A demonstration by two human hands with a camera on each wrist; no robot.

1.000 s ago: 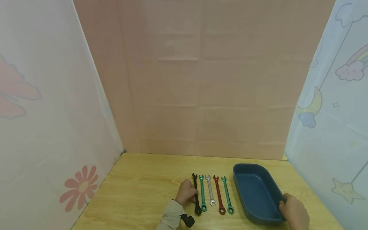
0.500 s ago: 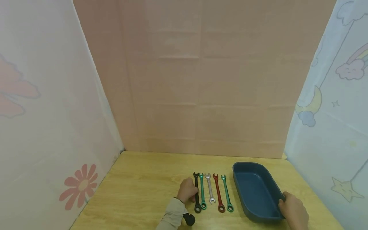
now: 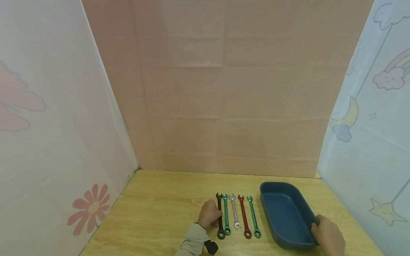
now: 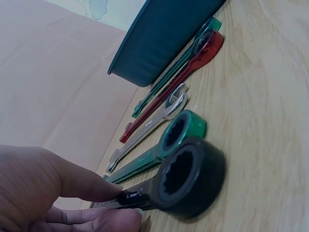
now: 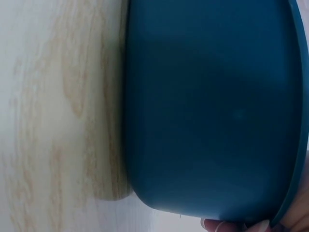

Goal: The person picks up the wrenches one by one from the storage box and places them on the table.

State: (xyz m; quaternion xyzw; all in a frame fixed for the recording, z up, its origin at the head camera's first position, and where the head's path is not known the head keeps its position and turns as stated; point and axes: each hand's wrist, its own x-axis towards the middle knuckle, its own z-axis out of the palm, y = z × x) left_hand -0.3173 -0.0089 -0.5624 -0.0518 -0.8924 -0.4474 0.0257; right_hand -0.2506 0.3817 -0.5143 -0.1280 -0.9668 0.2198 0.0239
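With thumb and fingers my left hand (image 3: 209,214) pinches the shaft of a black combination wrench (image 3: 220,223) lying on the table. In the left wrist view, the wrench's ring end (image 4: 188,176) is nearest the camera and touches or nearly touches a green wrench (image 4: 186,128). To its right in the head view lie a silver open-end wrench (image 3: 235,210), a red wrench (image 3: 245,217) and a second green wrench (image 3: 254,217), side by side. My right hand (image 3: 329,234) grips the near right rim of a dark blue rectangular basin (image 3: 285,213); part of that hand is hidden behind the wall.
The wood-grain table (image 3: 153,209) stretches left of the wrenches. A plain brown-pink backdrop (image 3: 221,106) rises at its back edge. Printed white sheets (image 3: 64,142) hang at both sides. A black strap piece (image 3: 210,246) sits at my left wrist.
My left hand has shifted the black wrench slightly right, closer to the green one, and it stands straighter in line with the row. My right hand and the basin have stayed put.
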